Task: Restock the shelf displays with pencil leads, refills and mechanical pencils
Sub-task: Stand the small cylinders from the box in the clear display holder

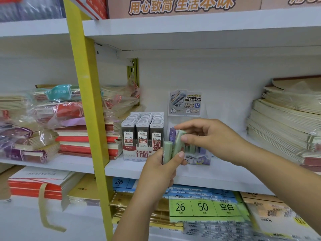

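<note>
I see my left hand [159, 173] curled round a few green lead tubes [167, 151] just before the shelf's clear display box [198, 161], my right hand [213, 138] pinching one tube's top.

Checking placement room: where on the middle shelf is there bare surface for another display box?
Bare shelf lies between the clear refill display and the cream notebook stack on the right. Left is crowded: the 0.5 HB lead box sits close beside the red notebooks.
</note>
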Motion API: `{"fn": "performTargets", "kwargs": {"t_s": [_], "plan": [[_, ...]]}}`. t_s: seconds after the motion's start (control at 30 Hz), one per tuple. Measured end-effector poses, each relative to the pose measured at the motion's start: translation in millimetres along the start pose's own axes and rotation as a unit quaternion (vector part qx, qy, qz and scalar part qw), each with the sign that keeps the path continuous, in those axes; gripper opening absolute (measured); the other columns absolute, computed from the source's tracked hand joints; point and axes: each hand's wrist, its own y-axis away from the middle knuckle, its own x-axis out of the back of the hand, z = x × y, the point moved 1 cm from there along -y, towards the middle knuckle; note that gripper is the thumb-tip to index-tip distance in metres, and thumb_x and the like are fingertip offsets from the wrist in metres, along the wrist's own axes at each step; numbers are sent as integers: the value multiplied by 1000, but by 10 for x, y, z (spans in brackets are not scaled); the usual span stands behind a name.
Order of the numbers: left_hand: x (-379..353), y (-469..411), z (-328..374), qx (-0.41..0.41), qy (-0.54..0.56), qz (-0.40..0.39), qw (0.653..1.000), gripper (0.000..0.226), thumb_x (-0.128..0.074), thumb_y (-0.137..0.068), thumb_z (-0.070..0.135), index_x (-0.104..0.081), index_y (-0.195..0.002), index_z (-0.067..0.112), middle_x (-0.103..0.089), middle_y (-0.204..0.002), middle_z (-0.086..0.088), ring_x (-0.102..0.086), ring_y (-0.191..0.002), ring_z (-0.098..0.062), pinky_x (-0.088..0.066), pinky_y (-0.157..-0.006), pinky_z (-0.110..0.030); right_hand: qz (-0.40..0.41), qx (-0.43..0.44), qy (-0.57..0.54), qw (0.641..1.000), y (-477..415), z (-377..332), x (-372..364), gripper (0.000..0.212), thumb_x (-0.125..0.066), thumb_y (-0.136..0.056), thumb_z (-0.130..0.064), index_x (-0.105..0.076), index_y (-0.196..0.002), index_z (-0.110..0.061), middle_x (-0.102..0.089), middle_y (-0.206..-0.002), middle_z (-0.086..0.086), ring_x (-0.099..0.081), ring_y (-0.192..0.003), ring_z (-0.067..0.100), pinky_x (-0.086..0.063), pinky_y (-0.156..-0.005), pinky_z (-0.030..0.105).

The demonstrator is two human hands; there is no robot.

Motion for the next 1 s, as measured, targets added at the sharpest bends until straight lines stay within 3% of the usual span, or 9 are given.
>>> {"fn": "performTargets", "kwargs": {"t_s": [0.1, 0.17, 0.3, 0.4, 0.47, 0.6, 0.77, 0.9, 1.0], "plan": [[10, 15, 16, -2, 18, -15, 1000, 12, -69, -91, 33, -71, -102, 30, -71, -82, -5, -38, -49, -6, -34, -44, -19, 30, -9, -25, 999, 9, 46, 10, 20, -70, -85, -12, -71, -101, -24, -73, -88, 2, -68, -81, 10, -55, -74, 21], [40, 15, 20, -5, 29, -4, 1000, 13, -71, -89, 30, -70, -101, 35, -73, -90, -9, -39, -49, -6, -35, -44, -19, 42, -22, -41, 998, 18, 72, 36, 17, -69, -85, -12, -69, -99, -22, -73, -87, 4, -68, -76, 11, -54, -67, 19], [102, 7, 27, -23, 47, 35, 998, 7, -68, -91, 29, -72, -91, 35, -72, -83, -1, -37, -48, -5, -32, -42, -17, -11, -44, 5, 999, 66, 89, 101, 12, -70, -85, -19, -69, -95, -26, -71, -87, 7, -67, -76, 20, -56, -71, 35], [123, -7, 30, -42, 22, 59, 997, 11, -64, -94, 30, -73, -91, 37, -72, -77, 4, -36, -45, -4, -31, -41, -16, -44, -29, 92, 994, 97, 58, 83, 15, -79, -75, -28, -70, -87, -31, -70, -84, -2, -63, -75, 20, -53, -75, 40], [120, -15, 30, -55, -16, 61, 997, 10, -63, -94, 33, -72, -92, 38, -73, -75, 6, -40, -44, -1, -32, -42, -14, -43, -12, 125, 991, 102, 46, 29, 18, -81, -73, -27, -71, -87, -30, -70, -84, -9, -64, -76, 13, -55, -74, 35], [100, -3, 29, -61, -14, 59, 996, 9, -64, -93, 35, -72, -96, 34, -65, -62, 13, -39, -43, -1, -32, -41, -13, -40, 11, 130, 991, 116, 29, -63, 20, -78, -79, -17, -70, -92, -29, -69, -85, -18, -63, -75, -2, -47, -61, 9], [101, 10, 53, -48, 34, 68, 996, 9, -70, -90, 28, -72, -93, 37, -64, -65, 16, -37, -47, -4, -33, -41, -16, -19, -9, 86, 996, 143, 56, -76, 35, -80, -75, -9, -66, -98, -30, -65, -88, -8, -59, -80, 4, -50, -73, 18], [106, 9, 51, -61, 20, 70, 995, 15, -68, -92, 24, -73, -101, 36, -62, -63, 20, -40, -47, -1, -35, -44, -14, -55, -49, 14, 997, 149, 67, -91, 25, -77, -79, -15, -69, -100, -24, -69, -90, 8, -61, -74, 9, -49, -63, 17], [109, 4, 53, -76, 0, 61, 995, 17, -67, -92, 25, -73, -104, 36, -60, -60, 24, -50, -50, 6, -38, -48, -8, -62, -69, -5, 996, 127, 74, -67, 27, -74, -82, -10, -68, -104, -24, -70, -92, 10, -63, -75, 11, -47, -58, 15]]}}
